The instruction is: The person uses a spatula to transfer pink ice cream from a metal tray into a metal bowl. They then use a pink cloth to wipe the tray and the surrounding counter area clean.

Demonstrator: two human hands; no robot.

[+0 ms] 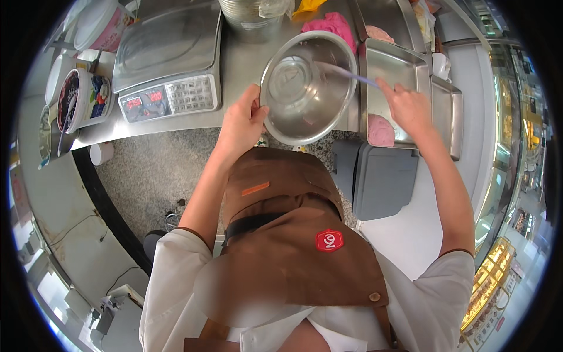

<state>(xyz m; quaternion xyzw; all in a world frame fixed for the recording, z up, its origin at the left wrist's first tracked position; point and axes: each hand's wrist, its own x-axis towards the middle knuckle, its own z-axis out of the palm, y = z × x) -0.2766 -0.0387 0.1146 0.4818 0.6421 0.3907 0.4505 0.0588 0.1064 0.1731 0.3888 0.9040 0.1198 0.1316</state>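
My left hand (246,118) grips the near-left rim of a stainless steel mixing bowl (323,108), which tilts towards me over the counter's front edge. Inside, its wall carries only thin smears and a small pink scrap. In my right hand (408,107) is the purple handle of a spatula (363,79); its pale, blurred head lies inside the bowl. Below that hand, a rectangular steel tray (391,64) holds a smooth pink lump of dough-like paste (381,130) at its near-left corner.
A digital scale (167,48) with lit red digits stands left on the steel counter (239,66). An open tub of dark berry filling (70,99) sits farther left. Behind the bowl lies a bright pink cloth (332,28). A grey lidded bin (385,180) stands below the tray.
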